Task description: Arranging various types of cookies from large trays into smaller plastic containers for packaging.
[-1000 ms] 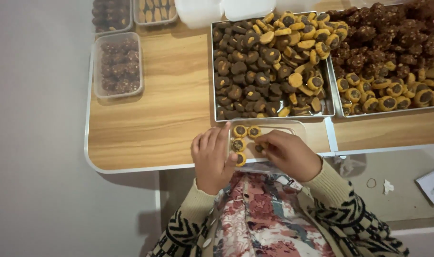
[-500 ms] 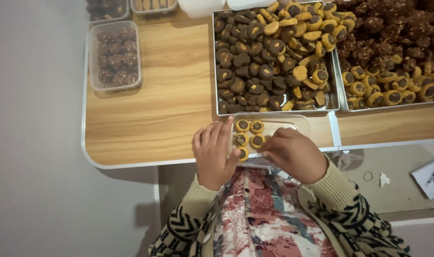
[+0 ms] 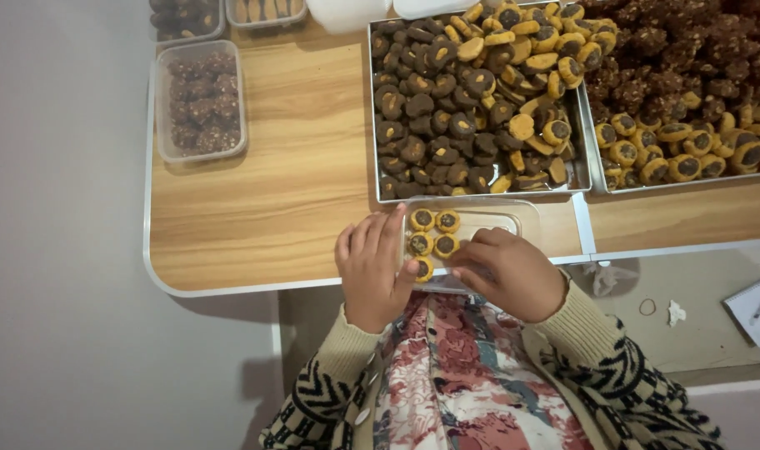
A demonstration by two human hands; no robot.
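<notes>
Head view, right fingertips (image 3: 470,254): curling loosely over the near half of the clear plastic container (image 3: 501,218), touching down just beside the filled cookies (image 3: 434,233); whether they are pinching one, I cannot tell.
Left fingers (image 3: 378,237): lying straight and together, open, pressing against the container's 9 o'clock wall, gripping nothing.
Right hand (image 3: 513,275): resting at the container's 5 o'clock corner, knuckles up.
Left hand (image 3: 372,271): sitting at 9 o'clock of the container, overhanging the table edge.
Filled cookies: five small yellow rounds with dark centres, sitting in two short rows in the container's 9 o'clock end; the rest of the container is showing bare.
Container: lying on the wooden table (image 3: 272,208) at its near edge, just below the metal tray.
Metal tray (image 3: 480,100): standing at 12 o'clock of the hands, holding a heap of dark and yellow cookies.
Second tray (image 3: 688,92): lying at 2 o'clock, touching the first, holding brown clusters and more filled cookies.
Packed tub (image 3: 198,102): sitting at 10 o'clock, well apart, holding dark cookies.
</notes>
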